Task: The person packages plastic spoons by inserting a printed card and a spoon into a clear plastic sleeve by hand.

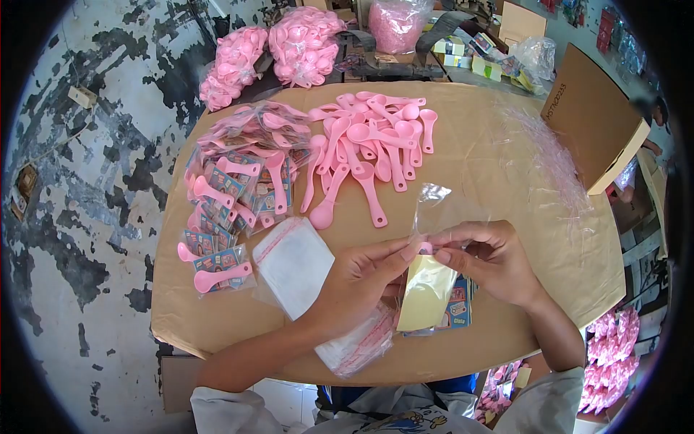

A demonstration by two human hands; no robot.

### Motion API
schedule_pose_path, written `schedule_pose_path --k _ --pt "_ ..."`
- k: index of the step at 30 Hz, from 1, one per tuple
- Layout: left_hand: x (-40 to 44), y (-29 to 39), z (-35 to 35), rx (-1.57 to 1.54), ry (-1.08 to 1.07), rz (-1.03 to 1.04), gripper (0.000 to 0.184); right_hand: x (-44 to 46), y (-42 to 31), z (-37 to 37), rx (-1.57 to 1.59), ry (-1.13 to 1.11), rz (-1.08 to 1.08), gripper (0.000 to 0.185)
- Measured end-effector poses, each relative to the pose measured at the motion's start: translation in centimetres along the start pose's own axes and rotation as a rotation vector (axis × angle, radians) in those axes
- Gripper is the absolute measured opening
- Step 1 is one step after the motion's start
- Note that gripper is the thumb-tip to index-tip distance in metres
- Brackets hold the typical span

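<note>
My left hand point(369, 278) and my right hand point(488, 260) pinch the upper part of a clear plastic bag point(432, 206) between them. Inside the bag is a pale yellow card point(423, 296), with a bit of pink point(426, 248) showing at its top. Below the bag lie blue printed cards point(460, 304), partly covered. Stacks of flat clear bags point(295, 262) rest left of my left hand and under its wrist. Loose pink spoons point(372, 141) are heaped beyond my hands. Packed spoons with blue cards point(224, 271) pile up on the left.
Brown cardboard covers the table point(549, 289). Plastic strips point(553, 163) lie at the right beside an upright cardboard box point(596, 116). Large bags of pink spoons point(307, 43) stand behind the table. More pink packs point(611, 354) hang or lie at the lower right.
</note>
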State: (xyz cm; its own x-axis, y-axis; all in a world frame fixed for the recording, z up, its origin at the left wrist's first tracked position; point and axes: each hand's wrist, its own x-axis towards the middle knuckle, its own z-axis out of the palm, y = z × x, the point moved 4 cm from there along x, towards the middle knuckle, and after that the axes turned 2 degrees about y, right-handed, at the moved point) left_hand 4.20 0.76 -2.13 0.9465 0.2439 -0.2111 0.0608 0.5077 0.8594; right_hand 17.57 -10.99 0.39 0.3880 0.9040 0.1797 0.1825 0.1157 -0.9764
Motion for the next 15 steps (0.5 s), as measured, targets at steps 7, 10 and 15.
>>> schedule_pose_path --k 7,10,15 --pt "0.3 1.0 -0.1 0.179 0.053 0.159 0.028 -0.1 0.1 0.0 -0.069 0.028 0.025 0.023" --pt "0.4 1.1 -0.2 0.137 0.046 0.206 0.021 0.0 0.3 -0.2 -0.082 0.041 -0.009 0.022" --pt "0.3 1.6 -0.2 0.160 -0.030 0.230 0.010 0.2 -0.9 -0.8 -0.268 -0.024 -0.324 0.034"
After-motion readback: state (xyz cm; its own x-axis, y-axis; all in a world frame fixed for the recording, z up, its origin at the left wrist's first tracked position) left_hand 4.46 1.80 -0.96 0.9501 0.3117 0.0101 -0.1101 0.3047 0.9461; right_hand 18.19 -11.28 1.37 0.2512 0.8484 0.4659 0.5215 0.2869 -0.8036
